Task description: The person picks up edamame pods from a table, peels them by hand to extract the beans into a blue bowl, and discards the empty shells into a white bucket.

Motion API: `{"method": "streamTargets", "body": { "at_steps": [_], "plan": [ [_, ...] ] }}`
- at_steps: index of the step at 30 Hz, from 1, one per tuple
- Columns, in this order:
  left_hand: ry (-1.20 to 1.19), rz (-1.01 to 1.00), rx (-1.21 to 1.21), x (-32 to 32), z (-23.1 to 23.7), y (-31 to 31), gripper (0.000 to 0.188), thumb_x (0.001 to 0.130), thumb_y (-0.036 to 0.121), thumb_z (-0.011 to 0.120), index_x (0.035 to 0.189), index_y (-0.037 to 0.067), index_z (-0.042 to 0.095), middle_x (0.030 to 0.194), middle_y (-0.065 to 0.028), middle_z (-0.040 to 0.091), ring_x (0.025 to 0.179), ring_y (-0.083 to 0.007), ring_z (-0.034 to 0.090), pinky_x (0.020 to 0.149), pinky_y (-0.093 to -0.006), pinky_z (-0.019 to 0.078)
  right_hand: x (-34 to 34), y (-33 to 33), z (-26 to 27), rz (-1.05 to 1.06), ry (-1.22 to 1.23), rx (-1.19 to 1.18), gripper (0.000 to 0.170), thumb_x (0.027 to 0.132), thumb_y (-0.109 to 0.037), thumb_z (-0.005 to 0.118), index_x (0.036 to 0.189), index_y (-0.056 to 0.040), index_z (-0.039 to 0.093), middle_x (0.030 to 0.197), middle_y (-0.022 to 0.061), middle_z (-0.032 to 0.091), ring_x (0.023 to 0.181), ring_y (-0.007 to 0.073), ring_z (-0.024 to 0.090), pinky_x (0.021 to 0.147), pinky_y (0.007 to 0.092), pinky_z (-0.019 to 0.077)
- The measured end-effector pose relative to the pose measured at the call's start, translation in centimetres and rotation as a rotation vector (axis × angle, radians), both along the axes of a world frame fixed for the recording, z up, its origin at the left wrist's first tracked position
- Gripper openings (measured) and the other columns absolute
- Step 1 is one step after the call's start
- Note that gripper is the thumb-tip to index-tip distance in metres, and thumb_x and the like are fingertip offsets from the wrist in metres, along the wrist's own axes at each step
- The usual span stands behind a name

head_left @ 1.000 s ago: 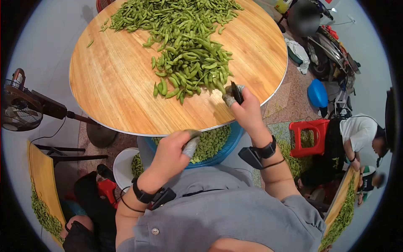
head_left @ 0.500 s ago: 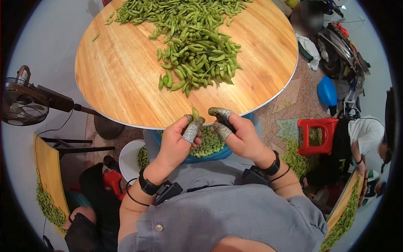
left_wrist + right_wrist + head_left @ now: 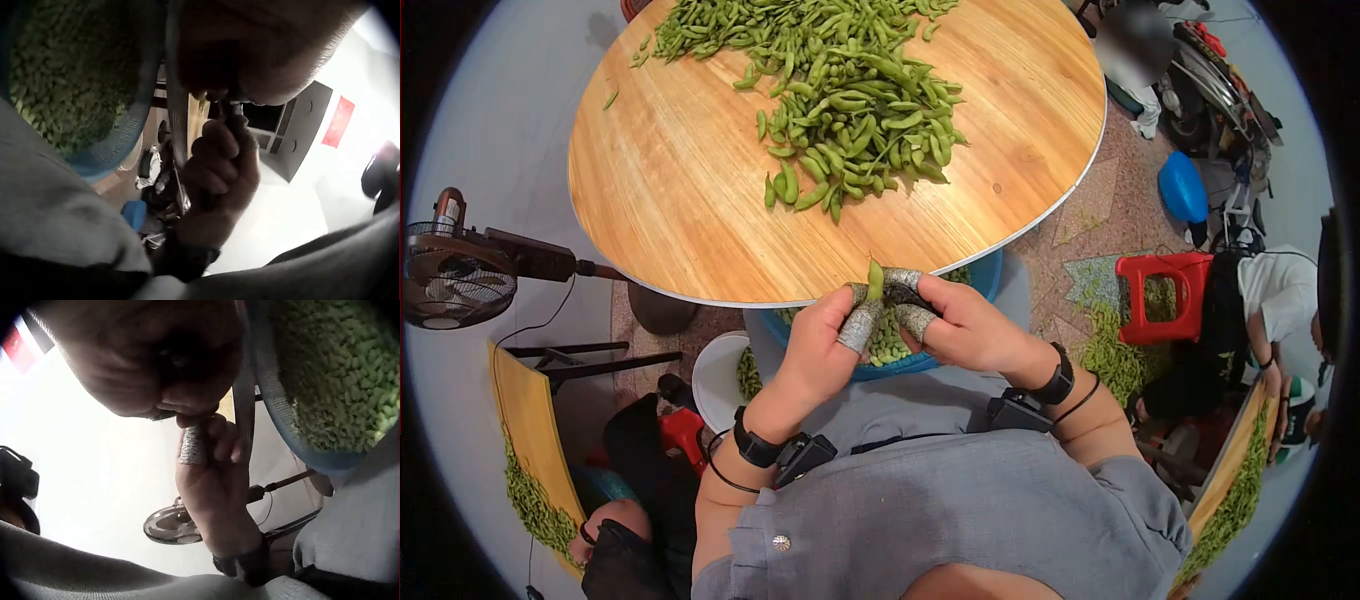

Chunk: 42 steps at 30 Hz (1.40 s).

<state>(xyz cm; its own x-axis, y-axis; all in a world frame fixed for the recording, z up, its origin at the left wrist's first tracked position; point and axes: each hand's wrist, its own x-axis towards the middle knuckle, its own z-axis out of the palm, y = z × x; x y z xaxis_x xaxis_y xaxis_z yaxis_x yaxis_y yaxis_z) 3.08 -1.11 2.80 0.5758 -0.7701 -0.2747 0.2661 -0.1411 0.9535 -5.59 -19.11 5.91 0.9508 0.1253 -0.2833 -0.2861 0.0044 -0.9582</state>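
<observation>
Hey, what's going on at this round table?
Someone in grey pinches a green pod in the left hand; the right hand, close beside it, holds a dark object. More pods are heaped on the round table, and a blue basket below holds many small green pieces.

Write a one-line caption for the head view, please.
Left hand pinches a green pod beside the right hand, above a blue basket near a round table.
</observation>
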Motion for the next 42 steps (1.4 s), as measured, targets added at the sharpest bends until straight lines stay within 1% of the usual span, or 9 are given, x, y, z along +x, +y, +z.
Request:
{"method": "streamTargets", "body": {
  "at_steps": [2,9,11,15,24,28,30,33,42],
  "plan": [
    [-1.066,0.091,0.097,-0.2,-0.6,-0.3,0.006,0.083,0.005,0.056,0.085,0.001,0.051,0.073,-0.0134,0.054,0.066,-0.0315,0.056,0.059,-0.0353,0.0463,0.2,0.2,-0.9,-0.014,0.016,0.039,0.035,0.086,-0.005,0.041,0.121,-0.0009,0.047,0.079,0.0024,0.054,0.066,0.0101,0.051,0.058,0.0255,0.0445],
    [-1.042,0.033,0.086,0.1,-0.8,0.3,0.008,0.085,0.007,0.057,0.086,0.001,0.052,0.072,-0.0138,0.054,0.063,-0.0319,0.054,0.058,-0.0352,0.046,0.1,0.0,-1.1,-0.03,0.31,0.551,0.041,0.091,-0.007,0.034,0.131,-0.0163,0.044,0.066,-0.006,0.038,0.049,0.0016,0.029,0.042,0.0175,0.0231],
    [0.183,-0.117,-0.06,0.6,0.9,0.8,0.011,0.092,0.012,0.054,0.094,0.002,0.056,0.068,-0.0039,0.053,0.055,-0.015,0.051,0.053,-0.0278,0.0452,-0.3,-0.7,-1.3,0.009,0.333,0.674,0.041,0.092,-0.007,0.035,0.13,-0.0162,0.044,0.065,-0.0067,0.036,0.049,0.0012,0.027,0.042,0.0173,0.022],
    [0.573,-0.118,-0.255,0.7,1.0,0.7,0.019,0.094,0.016,0.054,0.104,0.001,0.059,0.067,0.0037,0.049,0.054,-0.0048,0.046,0.05,-0.0231,0.0441,-0.5,-1.1,-1.0,0.039,0.385,0.832,0.04,0.092,-0.007,0.034,0.13,-0.0162,0.044,0.065,-0.0077,0.034,0.048,0.0007,0.026,0.042,0.0167,0.0207],
    [-1.24,0.043,0.174,-0.2,-0.2,0.0,0.014,0.074,0.003,0.063,0.087,0.002,0.057,0.075,-0.0194,0.056,0.061,-0.0349,0.055,0.053,-0.034,0.0458,-0.5,0.2,-0.2,-0.067,0.313,0.459,0.032,0.091,-0.007,0.036,0.12,-0.0146,0.047,0.069,-0.0058,0.04,0.052,0.0022,0.029,0.043,0.019,0.0254],
    [-1.107,0.047,0.052,-0.7,-0.9,0.1,0.007,0.082,0.002,0.055,0.089,0.001,0.056,0.072,-0.0118,0.056,0.059,-0.0252,0.055,0.052,-0.0313,0.0455,-1.3,0.4,-0.9,-0.098,0.351,0.52,0.031,0.091,-0.006,0.036,0.118,-0.0154,0.047,0.069,-0.0057,0.041,0.051,0.0023,0.028,0.043,0.0189,0.025],
    [0.029,0.045,-0.027,-1.6,-1.2,0.4,0.01,0.09,0.003,0.045,0.09,0.002,0.055,0.07,-0.0027,0.054,0.059,-0.0136,0.052,0.052,-0.0285,0.0452,-1.8,0.4,-0.9,-0.107,0.371,0.552,0.031,0.092,-0.007,0.035,0.119,-0.0162,0.048,0.068,-0.0058,0.04,0.05,0.0023,0.027,0.043,0.019,0.0247],
    [0.227,0.073,-0.143,-2.4,-1.6,0.3,0.018,0.094,0.003,0.038,0.089,0.003,0.055,0.072,0.0016,0.051,0.06,-0.0066,0.048,0.053,-0.0261,0.0451,-2.6,0.3,-1.8,-0.118,0.377,0.562,0.029,0.094,-0.009,0.036,0.12,-0.0173,0.047,0.067,-0.0059,0.039,0.05,0.0022,0.026,0.043,0.019,0.0243],
    [-0.55,-0.068,0.078,-3.1,-3.8,0.6,0.013,0.094,0.012,0.046,0.087,0.003,0.052,0.068,0.0001,0.049,0.057,-0.0083,0.05,0.05,-0.0235,0.0407,-2.2,0.6,-5.7,-0.336,-0.115,-0.111,0.032,0.084,-0.017,0.068,0.107,-0.0003,0.055,0.082,-0.0016,0.057,0.071,0.0062,0.05,0.064,0.0224,0.0447]
  ]
}}
